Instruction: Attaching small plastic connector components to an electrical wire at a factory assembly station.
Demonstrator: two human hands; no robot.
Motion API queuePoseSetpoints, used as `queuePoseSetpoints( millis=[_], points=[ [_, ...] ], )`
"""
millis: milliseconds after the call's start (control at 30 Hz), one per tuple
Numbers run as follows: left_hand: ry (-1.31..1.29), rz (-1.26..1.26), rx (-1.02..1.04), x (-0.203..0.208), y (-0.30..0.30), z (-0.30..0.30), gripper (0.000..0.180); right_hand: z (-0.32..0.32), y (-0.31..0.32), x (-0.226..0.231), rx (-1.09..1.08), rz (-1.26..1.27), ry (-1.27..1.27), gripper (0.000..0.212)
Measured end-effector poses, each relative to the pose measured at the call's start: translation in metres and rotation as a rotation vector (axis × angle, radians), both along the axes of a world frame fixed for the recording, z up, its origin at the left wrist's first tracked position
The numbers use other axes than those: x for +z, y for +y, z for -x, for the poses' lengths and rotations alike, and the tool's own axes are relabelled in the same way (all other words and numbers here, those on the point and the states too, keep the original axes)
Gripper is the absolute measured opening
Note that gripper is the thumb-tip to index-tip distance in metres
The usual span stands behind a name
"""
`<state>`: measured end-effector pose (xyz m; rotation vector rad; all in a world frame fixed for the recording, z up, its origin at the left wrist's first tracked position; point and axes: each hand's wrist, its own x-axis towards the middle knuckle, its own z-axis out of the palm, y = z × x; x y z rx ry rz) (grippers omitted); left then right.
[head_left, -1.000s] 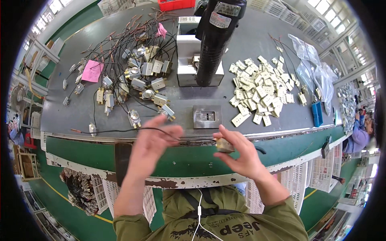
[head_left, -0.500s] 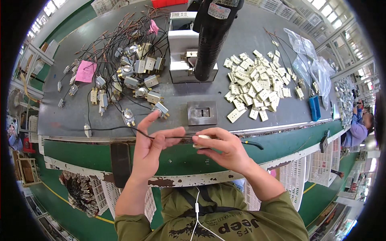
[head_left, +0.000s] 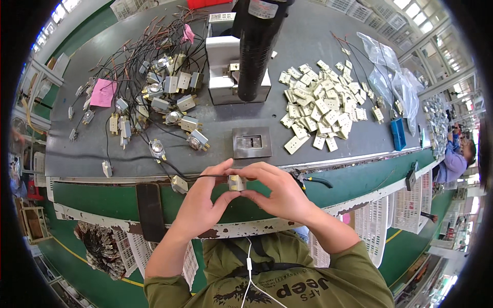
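Both hands meet over the near edge of the bench around a small cream socket block (head_left: 236,183) with brass-coloured parts on its face. My left hand (head_left: 205,201) is closed on its left side, thumb below and fingers above. My right hand (head_left: 277,191) pinches its right side with thumb and fingers. From the block a black cable (head_left: 205,176) runs left past my left fingers. Another cream block (head_left: 179,185) lies at the bench edge beside my left hand. Just beyond the hands sits a steel fixture (head_left: 251,151) with a recessed slot.
Wired sockets with black cables (head_left: 169,87) are heaped at left, with pink paper (head_left: 103,92) among them. A pile of cream socket pieces (head_left: 321,105) lies right of a black-columned machine (head_left: 251,56). Pliers (head_left: 313,179), a blue tray (head_left: 398,134) and plastic bags (head_left: 405,87) are at right.
My left hand, spread along the cable before, has closed on the block beside my right hand. The block has turned its brass-coloured parts into view. A second cream block now shows at the bench edge.
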<state>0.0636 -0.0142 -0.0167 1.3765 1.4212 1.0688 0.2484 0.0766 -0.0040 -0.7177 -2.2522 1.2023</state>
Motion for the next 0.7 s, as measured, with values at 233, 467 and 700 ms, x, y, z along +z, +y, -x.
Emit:
queuePoseSetpoints(
  millis=[233, 467, 700],
  points=[
    [0.087, -0.133, 0.06, 0.009, 0.0, -0.002, 0.037, -0.001, -0.006, -0.001, -0.023, -0.097, 0.068, 0.042],
    [0.053, -0.163, 0.052, 0.018, -0.004, 0.004, 0.036, -0.016, -0.001, 0.017, 0.019, -0.021, 0.085, 0.039],
    [-0.076, -0.31, 0.517, 0.012, -0.059, 0.088, 0.044, -0.109, 0.126, -0.028, -0.853, -0.542, -0.223, 0.065]
  ],
)
